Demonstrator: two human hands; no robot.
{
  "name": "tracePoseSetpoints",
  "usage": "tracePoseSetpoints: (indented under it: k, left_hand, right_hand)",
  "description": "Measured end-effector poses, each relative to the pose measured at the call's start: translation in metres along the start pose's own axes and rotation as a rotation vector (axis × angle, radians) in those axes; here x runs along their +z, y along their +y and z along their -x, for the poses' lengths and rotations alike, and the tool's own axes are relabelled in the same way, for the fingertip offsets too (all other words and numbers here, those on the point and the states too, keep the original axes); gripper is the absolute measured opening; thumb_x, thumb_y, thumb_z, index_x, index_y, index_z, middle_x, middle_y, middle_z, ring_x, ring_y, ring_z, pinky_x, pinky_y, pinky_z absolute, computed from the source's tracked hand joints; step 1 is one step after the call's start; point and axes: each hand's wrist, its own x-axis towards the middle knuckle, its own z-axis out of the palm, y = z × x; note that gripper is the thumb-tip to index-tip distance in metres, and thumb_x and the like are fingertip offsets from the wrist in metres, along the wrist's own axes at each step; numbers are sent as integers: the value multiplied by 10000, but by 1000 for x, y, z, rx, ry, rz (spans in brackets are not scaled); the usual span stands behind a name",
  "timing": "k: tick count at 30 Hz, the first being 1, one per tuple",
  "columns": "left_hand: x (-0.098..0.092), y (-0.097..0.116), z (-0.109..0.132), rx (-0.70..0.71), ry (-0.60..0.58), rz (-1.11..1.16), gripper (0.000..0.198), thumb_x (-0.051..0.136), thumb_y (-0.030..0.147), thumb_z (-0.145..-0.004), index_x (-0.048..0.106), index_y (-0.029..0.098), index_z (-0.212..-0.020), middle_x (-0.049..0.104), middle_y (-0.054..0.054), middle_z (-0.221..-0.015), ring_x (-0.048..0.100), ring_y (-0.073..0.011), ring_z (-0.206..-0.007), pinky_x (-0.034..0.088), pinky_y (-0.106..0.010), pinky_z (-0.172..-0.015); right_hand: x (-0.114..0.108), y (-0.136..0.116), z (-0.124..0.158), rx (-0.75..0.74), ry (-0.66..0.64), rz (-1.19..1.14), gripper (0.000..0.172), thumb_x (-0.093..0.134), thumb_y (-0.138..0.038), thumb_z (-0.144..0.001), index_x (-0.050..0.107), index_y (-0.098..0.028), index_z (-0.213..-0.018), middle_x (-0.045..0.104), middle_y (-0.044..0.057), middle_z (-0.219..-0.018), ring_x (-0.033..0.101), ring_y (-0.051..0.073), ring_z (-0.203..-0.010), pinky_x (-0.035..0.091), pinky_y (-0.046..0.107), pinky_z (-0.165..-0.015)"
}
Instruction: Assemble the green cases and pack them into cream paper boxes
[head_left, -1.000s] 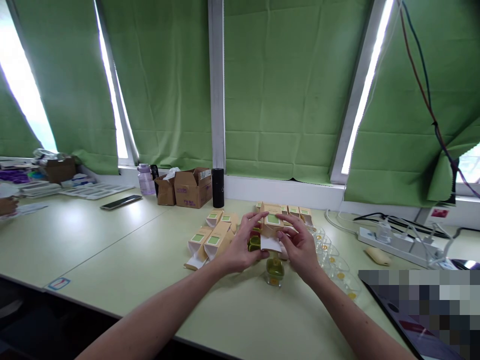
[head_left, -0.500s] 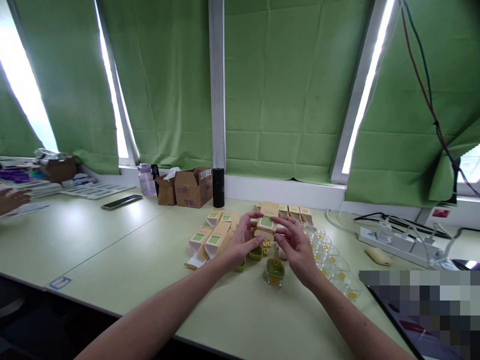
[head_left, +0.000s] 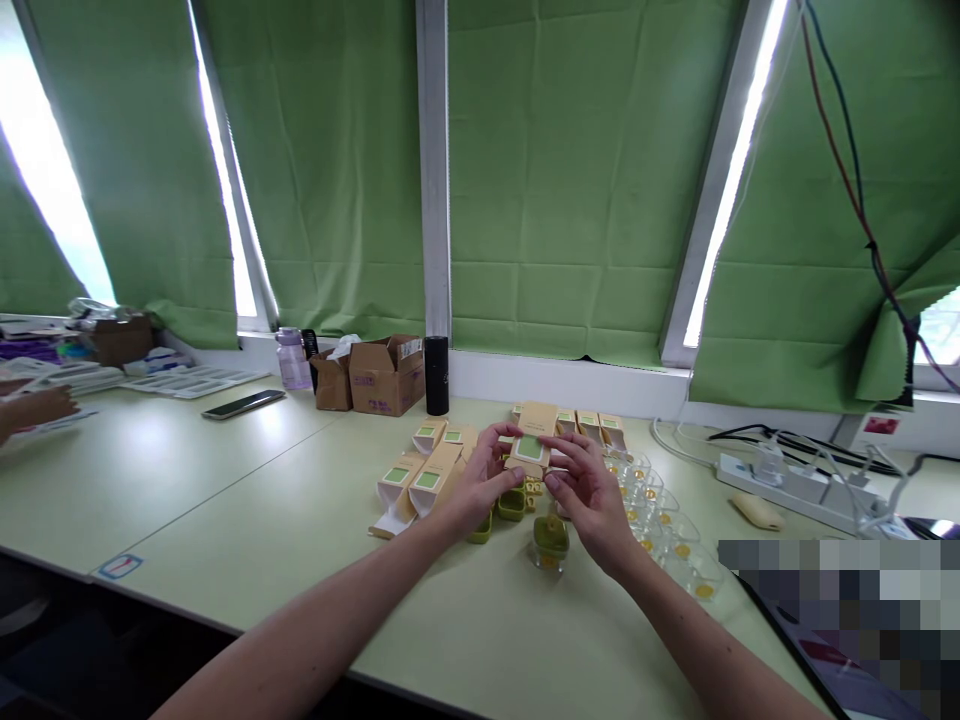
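Between my left hand (head_left: pixel 484 480) and my right hand (head_left: pixel 592 490) is a small tan cardboard box (head_left: pixel 535 420) with a green window on its front. The fingers of both hands grip its sides near the lower end. Just below the hands, a green tub in a clear cup (head_left: pixel 551 540) stands on the table. Another green tub (head_left: pixel 511 504) sits behind my left fingers, partly hidden. To the left lie several similar tan boxes (head_left: pixel 436 478), some with flaps open. Right of my right hand, several clear cups with yellow spots (head_left: pixel 667 520) stand in rows.
More tan boxes (head_left: pixel 590 425) line the back. A black bottle (head_left: pixel 436 375), a brown carton (head_left: pixel 388 375) and a phone (head_left: pixel 244 403) are farther left. At right are a power strip (head_left: pixel 795 490) with cables and a laptop (head_left: pixel 810 640). Another person's hand (head_left: pixel 37 408) shows at far left.
The box in my hands has tilted slightly, and its lower flap now looks folded in closer to the box. At far left, the other person's hand has moved a little to the right.
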Motion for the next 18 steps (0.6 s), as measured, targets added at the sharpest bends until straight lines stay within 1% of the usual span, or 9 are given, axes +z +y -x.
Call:
tracePoseSetpoints:
  k: [9,14,18]
  left_hand:
    - [1,2,1,12,-23,-36,556,828,476,-871,497,279,-1272,621,-53,-1138,665,-224,-1070,529,-379,-945]
    - [-2,-3,1,39,-11,-144,567,806,535,-889,503,275,-1290,625,-71,-1145,658,-231,-1080,549,-371,-906]
    - [-3,-8,-1,76,7,-185,594,803,577,-880,501,268,-1287,627,-60,-1099,664,-219,-1031,558,-369,-885]
  right_hand:
    - [2,-2,-1,0,13,-6,414,776,-437,-928,698,-353,-1325,457,77,-1378,708,212,-1046,642,426,-952]
    - [3,-3,-1,0,32,-4,400,791,-424,-919,708,-363,-1305,462,69,-1358,709,204,-1021,652,419,-924]
    - [3,-3,-1,1,38,5,399,792,-435,-918,711,-356,-1300,472,71,-1356,706,203,-1020,651,423,-932]
